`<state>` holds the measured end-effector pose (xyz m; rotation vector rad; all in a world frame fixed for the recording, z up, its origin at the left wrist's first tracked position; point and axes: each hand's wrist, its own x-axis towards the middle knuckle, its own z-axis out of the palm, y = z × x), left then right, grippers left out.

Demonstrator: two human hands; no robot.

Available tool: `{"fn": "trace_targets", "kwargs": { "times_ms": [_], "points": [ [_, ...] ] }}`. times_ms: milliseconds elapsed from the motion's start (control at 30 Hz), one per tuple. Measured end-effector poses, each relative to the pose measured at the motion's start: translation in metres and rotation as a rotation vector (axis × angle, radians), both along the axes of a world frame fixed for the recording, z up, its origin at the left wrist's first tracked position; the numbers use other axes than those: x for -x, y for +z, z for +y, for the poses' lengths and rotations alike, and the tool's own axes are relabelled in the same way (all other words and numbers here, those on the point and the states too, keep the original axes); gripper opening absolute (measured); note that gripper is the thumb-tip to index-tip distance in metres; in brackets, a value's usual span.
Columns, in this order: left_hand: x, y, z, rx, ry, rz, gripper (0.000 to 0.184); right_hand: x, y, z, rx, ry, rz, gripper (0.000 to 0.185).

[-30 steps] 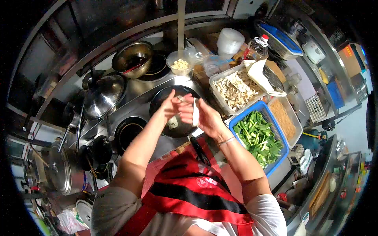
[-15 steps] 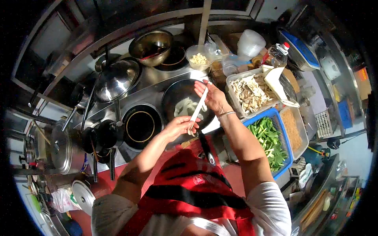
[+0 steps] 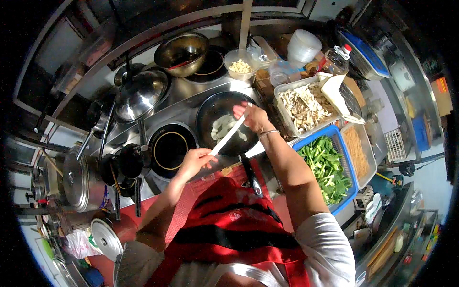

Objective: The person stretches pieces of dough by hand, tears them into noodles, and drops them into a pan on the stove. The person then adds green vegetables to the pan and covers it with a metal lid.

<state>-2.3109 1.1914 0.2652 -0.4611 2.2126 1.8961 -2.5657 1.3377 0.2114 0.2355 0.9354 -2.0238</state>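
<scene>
White and ribbon-like, one long flat strip [image 3: 227,138] stretches straight in the head view above one round black pan [image 3: 204,125] with a black handle [image 3: 248,171]. The left hand [image 3: 196,161] pinches its near end between thumb and curled fingers; the right hand [image 3: 253,117], fingers loosely extended and blurred, holds the far end by the thumb. Flat pale pieces [image 3: 221,127] overlap in the pan, too tangled to count. To the right sit one blue plastic basket [image 3: 353,189] of cut green leaves [image 3: 326,173] and one clear rectangular tub [image 3: 279,109] of pale sliced mushrooms [image 3: 306,109].
</scene>
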Motion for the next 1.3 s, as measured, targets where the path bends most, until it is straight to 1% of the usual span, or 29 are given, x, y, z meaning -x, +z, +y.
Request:
{"fn": "trace_targets", "kwargs": {
  "times_ms": [33, 100, 200, 267, 300, 333, 367, 400, 433, 467, 500, 533, 567, 600, 633, 667, 700, 767, 833, 933, 1033, 1067, 1100, 1133, 1167, 1200, 1233, 1267, 1300],
  "points": [
    [0.007, -0.005, -0.005, 0.124, -0.029, 0.003, 0.016, -0.006, -0.011, 0.005, -0.173, 0.012, 0.009, 0.033],
    [0.022, -0.021, -0.015, 0.372, -0.094, 0.011, 0.014, -0.004, -0.077, 0.022, -0.036, 0.078, -0.175, 0.032],
    [0.056, -0.055, -0.024, 0.546, -0.205, 0.016, 0.012, -0.041, -0.059, 0.048, -0.411, 0.196, 0.158, 0.031],
    [0.072, -0.068, -0.022, 0.723, -0.331, 0.033, 0.014, -0.041, -0.111, 0.075, -0.485, 0.353, 0.741, 0.026],
    [0.083, -0.076, -0.019, 0.809, -0.41, 0.053, 0.015, -0.061, -0.098, 0.087, -0.285, 0.141, 0.353, 0.024],
    [0.088, -0.103, -0.021, 0.849, -0.405, 0.143, 0.016, -0.086, -0.075, 0.095, -0.443, 0.154, 0.517, 0.024],
    [0.097, -0.101, -0.014, 1.055, -0.552, 0.119, 0.016, -0.108, -0.054, 0.104, -0.638, 0.136, 0.666, 0.024],
    [0.097, -0.112, -0.019, 1.053, -0.546, 0.041, 0.018, -0.125, -0.064, 0.109, -0.731, 0.152, 0.605, 0.026],
    [0.098, -0.111, -0.021, 1.119, -0.592, 0.001, 0.02, -0.155, -0.04, 0.12, -0.397, -0.019, 0.316, 0.027],
    [0.099, -0.088, -0.008, 1.061, -0.51, -0.017, 0.022, -0.167, -0.018, 0.131, -0.707, 0.025, 0.486, 0.029],
    [0.102, -0.074, -0.005, 1.074, -0.6, -0.118, 0.022, -0.184, -0.028, 0.145, -0.623, -0.045, 0.464, 0.029],
    [0.107, -0.114, -0.024, 1.197, -0.683, -0.02, 0.025, -0.202, -0.038, 0.159, -0.536, -0.113, 0.442, 0.029],
    [0.109, -0.124, -0.036, 1.23, -0.725, 0.198, 0.022, -0.221, -0.045, 0.174, -0.633, -0.207, 0.597, 0.026],
    [0.114, -0.13, -0.042, 1.425, -0.867, 0.112, 0.017, -0.246, -0.031, 0.191, -0.722, -0.214, 0.59, 0.027],
    [0.112, -0.122, -0.039, 1.492, -0.92, 0.052, 0.015, -0.275, -0.038, 0.206, -0.883, -0.273, 0.7, 0.028],
    [0.114, -0.124, -0.044, 1.6, -0.957, 0.108, 0.013, -0.305, -0.061, 0.221, -0.974, -0.343, 0.806, 0.028],
    [0.126, -0.131, -0.039, 1.761, -0.954, 0.022, 0.013, -0.332, -0.088, 0.228, -1.093, -0.404, 0.906, 0.029],
    [0.129, -0.129, -0.025, 1.898, -0.8, -0.037, 0.014, -0.412, -0.077, 0.259, -1.093, -0.394, 0.583, 0.029],
    [0.114, -0.124, 0.008, 1.945, -0.612, 0.2, 0.011, -0.497, -0.092, 0.286, -1.306, -0.389, 0.341, 0.029],
    [0.145, -0.156, 0.009, 2.065, -0.675, 0.422, 0.016, -0.625, -0.126, 0.324, -1.257, -0.577, 0.07, 0.029],
    [0.15, -0.153, 0.047, 1.939, -0.325, 0.417, 0.022, -0.744, -0.127, 0.358, -1.201, -0.777, -0.186, 0.031],
    [0.126, -0.144, 0.079, 1.913, -0.494, 0.444, 0.015, -0.785, -0.125, 0.366, -1.2, -0.833, -0.252, 0.033],
    [0.044, -0.062, 0.169, 1.873, -0.664, 0.467, 0.011, -0.825, -0.12, 0.375, -1.39, -0.809, -0.176, 0.035],
    [0.065, -0.117, 0.184, 1.613, -0.654, 0.764, 0.016, -0.859, -0.113, 0.382, -1.519, -0.783, -0.219, 0.035],
    [0.073, -0.158, 0.206, 1.36, -0.689, 1.037, 0.021, -0.889, -0.102, 0.391, -1.465, -0.861, -0.319, 0.033],
    [-0.024, -0.092, 0.3, 1.061, -0.945, 0.823, 0.032, -0.919, -0.093, 0.395, -1.374, -1.01, -0.383, 0.029],
    [-0.091, -0.065, 0.37, 0.925, -1.054, 0.726, 0.039, -0.948, -0.092, 0.399, -1.509, -1.004, -0.409, 0.028],
    [-0.133, -0.076, 0.428, 0.799, -1.184, 0.685, 0.037, -0.973, -0.086, 0.403, -1.458, -1.117, -0.445, 0.027],
    [-0.206, -0.047, 0.486, 0.692, -1.322, 0.717, 0.036, -0.995, -0.077, 0.409, -1.406, -1.229, -0.479, 0.027]
  ]
}}
